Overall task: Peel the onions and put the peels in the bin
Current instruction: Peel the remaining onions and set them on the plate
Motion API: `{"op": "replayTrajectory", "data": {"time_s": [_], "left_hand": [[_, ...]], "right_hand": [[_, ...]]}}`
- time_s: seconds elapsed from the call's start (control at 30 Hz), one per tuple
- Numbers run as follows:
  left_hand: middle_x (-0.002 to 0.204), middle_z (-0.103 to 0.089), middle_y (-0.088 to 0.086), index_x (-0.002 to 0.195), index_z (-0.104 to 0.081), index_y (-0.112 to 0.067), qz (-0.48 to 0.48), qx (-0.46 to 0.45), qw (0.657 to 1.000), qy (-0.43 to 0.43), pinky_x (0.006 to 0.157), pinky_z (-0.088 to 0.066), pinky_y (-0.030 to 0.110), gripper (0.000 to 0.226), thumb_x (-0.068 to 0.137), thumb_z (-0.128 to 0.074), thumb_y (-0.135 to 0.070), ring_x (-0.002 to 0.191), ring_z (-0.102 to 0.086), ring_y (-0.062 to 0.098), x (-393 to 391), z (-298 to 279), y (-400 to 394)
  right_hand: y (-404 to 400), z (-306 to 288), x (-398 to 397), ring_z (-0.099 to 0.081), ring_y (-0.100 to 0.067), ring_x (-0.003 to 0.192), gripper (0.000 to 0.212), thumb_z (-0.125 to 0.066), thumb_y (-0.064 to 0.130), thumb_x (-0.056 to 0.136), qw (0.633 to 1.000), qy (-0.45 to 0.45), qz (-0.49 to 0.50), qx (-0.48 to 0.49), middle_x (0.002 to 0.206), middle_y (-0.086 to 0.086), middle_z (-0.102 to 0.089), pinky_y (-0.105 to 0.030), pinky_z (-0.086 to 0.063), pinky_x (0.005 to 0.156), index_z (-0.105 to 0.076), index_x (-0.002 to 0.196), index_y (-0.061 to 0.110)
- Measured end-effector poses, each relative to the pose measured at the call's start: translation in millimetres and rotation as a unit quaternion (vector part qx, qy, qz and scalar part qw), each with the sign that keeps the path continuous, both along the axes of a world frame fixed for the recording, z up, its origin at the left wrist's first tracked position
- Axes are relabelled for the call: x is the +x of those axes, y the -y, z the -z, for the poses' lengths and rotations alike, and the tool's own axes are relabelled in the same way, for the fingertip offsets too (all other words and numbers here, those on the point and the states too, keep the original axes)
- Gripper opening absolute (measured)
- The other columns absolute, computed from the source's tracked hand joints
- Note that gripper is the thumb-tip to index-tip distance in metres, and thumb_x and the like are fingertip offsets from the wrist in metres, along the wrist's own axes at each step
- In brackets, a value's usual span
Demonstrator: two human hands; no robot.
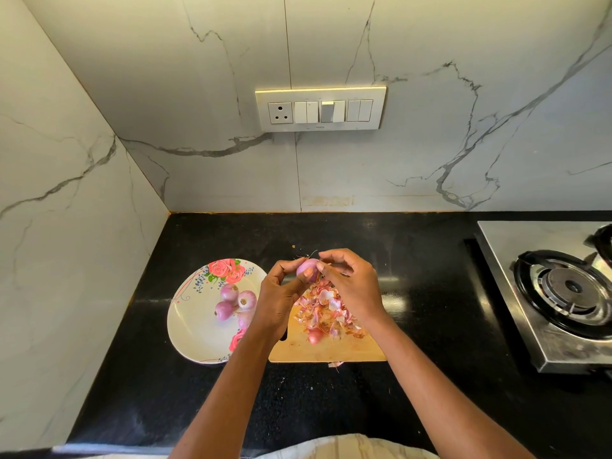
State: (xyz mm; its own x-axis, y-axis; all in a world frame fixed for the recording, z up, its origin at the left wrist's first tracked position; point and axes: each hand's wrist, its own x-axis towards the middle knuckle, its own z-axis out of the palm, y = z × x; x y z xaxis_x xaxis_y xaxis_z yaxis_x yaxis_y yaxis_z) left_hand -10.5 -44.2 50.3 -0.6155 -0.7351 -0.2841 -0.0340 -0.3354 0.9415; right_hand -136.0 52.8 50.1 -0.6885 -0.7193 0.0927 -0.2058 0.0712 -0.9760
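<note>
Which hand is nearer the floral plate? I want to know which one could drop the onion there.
Left. The left hand holds the onion right at the plate's right rim; the right hand is farther right, above the peels.

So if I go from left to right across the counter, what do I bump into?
Flowery plate with peeled onions → wooden cutting board with the pile of peels → steel gas stove.
</note>
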Motion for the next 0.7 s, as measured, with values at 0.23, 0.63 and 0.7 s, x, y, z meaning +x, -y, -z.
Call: {"op": "replayTrajectory", "data": {"time_s": [0.23,0.63,0.7], "left_hand": [[0.121,-0.07,0.009,0.118,-0.063,-0.016,0.044,0.015,0.999,-0.009,0.091,-0.06,0.036,0.044,0.077,-0.073,-0.028,0.11,-0.071,0.025,1.0,-6.1,-1.4],[0.125,-0.07,0.011,0.128,-0.06,-0.015,0.027,0.094,0.994,-0.05,0.095,-0.059,0.036,0.028,0.101,-0.054,-0.017,0.112,-0.07,0.028,0.4,-2.5,2.8],[0.125,-0.07,0.011,0.129,-0.06,-0.015,0.021,0.08,0.996,-0.038,0.096,-0.058,0.036,0.032,0.098,-0.058,-0.022,0.113,-0.07,0.027,-0.2,-1.8,2.8]], "right_hand": [[4.8,14.8,-15.2,-0.071,-0.009,0.095,0.016,-0.074,0.014,0.092,0.997,0.043,0.06,0.028,0.1,0.007,-0.073,-0.027,-0.061,0.081,-0.073,0.107,0.019],[-4.0,39.2,-17.2,-0.064,-0.013,0.102,0.03,-0.057,0.038,0.103,0.974,-0.033,-0.001,0.223,0.111,0.001,-0.072,-0.027,-0.051,0.08,-0.075,0.113,0.016],[-3.4,34.0,-14.0,-0.063,-0.01,0.099,0.023,-0.06,0.032,0.102,0.974,-0.057,-0.007,0.221,0.111,0.002,-0.07,-0.028,-0.052,0.085,-0.074,0.113,0.017]]}}
